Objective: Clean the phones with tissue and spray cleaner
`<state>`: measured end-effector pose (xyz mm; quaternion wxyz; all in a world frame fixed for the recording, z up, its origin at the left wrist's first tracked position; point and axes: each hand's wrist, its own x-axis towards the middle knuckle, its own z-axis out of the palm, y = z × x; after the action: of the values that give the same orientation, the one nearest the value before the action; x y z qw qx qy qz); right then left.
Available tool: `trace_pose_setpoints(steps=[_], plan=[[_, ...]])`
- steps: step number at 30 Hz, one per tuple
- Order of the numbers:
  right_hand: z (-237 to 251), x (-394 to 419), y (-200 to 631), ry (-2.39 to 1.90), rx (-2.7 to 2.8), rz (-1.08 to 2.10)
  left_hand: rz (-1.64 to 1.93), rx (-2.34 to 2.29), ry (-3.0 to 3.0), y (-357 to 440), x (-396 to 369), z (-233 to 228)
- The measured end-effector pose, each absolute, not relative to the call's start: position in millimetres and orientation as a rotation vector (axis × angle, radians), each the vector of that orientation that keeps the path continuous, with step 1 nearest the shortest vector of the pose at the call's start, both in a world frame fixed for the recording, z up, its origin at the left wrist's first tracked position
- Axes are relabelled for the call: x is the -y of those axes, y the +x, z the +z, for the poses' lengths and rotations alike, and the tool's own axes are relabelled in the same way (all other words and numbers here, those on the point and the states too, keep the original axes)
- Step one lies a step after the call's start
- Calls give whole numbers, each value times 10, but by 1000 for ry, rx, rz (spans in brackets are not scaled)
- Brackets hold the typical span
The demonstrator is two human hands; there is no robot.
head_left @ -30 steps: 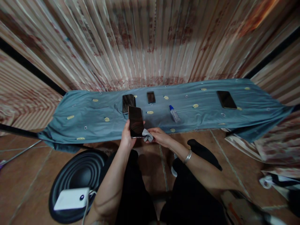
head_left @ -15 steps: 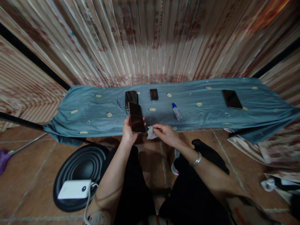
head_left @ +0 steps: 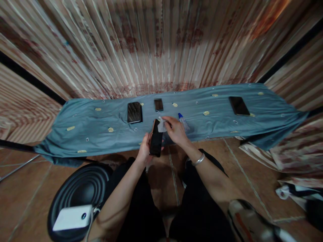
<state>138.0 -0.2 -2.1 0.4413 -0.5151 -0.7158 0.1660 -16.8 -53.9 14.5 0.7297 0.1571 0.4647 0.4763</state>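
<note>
Head view shows the left hand (head_left: 145, 151) with its grip closed around the lower half of a dark phone (head_left: 156, 141), held upright and edge-on, its glossy black face turned partly right and a thin orange-brown rim showing along its top left edge. The right hand (head_left: 176, 131) pinches a small white cloth (head_left: 162, 125) against the phone's upper end, above the near edge of the blue-draped worktop (head_left: 75, 134). Beyond the phone lie a second phone (head_left: 134, 112) to its left, a small dark device (head_left: 158, 104), and a small blue-capped bottle (head_left: 183, 121) just right of the right hand. Far right of the phone lies another phone (head_left: 238, 106).
</note>
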Motion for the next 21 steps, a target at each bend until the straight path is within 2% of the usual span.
trace_pose_setpoints(steps=[10,21], plan=[[-50,68,1207,-1177,2169,149,1027,-1049,341,-129,555,79],[45,512,981,-888,2296,219,1149,-957,259,-220,498,21]])
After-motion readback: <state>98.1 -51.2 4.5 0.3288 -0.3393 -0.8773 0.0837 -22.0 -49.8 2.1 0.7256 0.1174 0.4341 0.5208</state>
